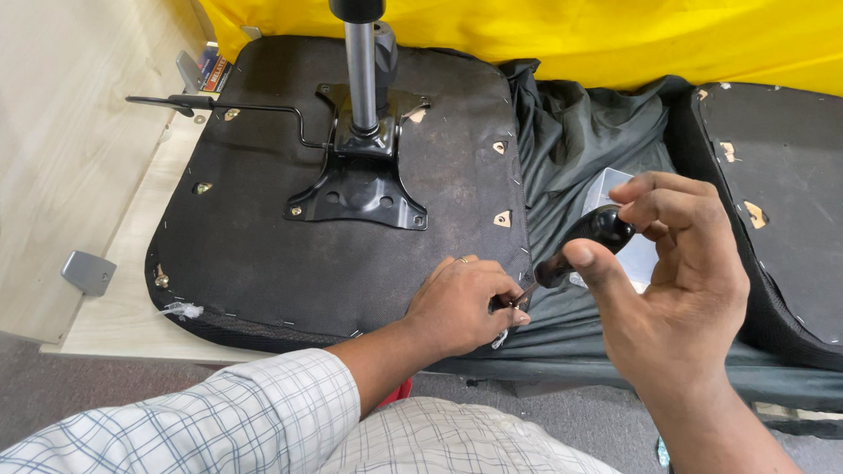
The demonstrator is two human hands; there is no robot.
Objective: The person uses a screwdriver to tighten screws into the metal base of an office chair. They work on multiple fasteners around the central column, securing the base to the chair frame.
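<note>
Here the right hand [671,276] grips a screwdriver [587,239] by its black handle, while the left hand [461,305] pinches its tip steady at the seat base [279,250] edge.

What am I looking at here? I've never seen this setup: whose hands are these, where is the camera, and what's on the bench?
The one picture comes from a camera worn on a person's head, looking down at their own bare hands. On the wooden bench lies an upturned chair seat, dark underside up, with a metal plate and a post bolted on. The right hand holds a black-handled screwdriver. The left hand pinches around its tip at the seat's edge. Grey cloth and a second seat lie to the right, yellow sheet behind.
</note>
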